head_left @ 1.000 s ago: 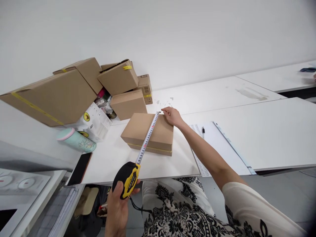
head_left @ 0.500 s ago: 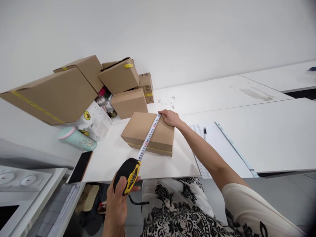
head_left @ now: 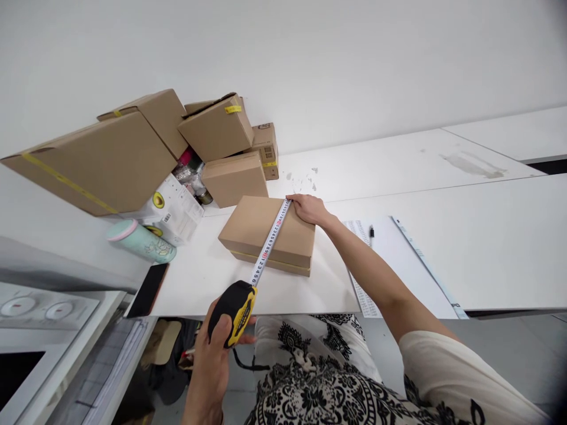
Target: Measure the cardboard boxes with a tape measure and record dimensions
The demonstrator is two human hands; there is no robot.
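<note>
A closed brown cardboard box [head_left: 250, 223] lies on the white table, with a yellow strip along its near side. Wrapped round the black and yellow case of a tape measure [head_left: 234, 313] is my left hand [head_left: 211, 369], just in front of the table's near edge. The white blade stretches from the case up across the top of the box. At the box's far edge, my right hand [head_left: 310, 209] pinches the end of the blade and rests on the cardboard; its fingertips partly cover the blade's tip.
Several cardboard boxes [head_left: 217, 133] are piled at the back left, beside a mint bottle [head_left: 142, 241] and a white carton with avocado pictures [head_left: 177, 206]. A black phone-like slab [head_left: 148, 290] lies at the left edge. To the right are paper sheets [head_left: 394, 265] and a pen [head_left: 371, 231].
The view has shifted slightly. Both hands keep their hold on the tape measure, and the blade stays stretched over the box at about the same length.
</note>
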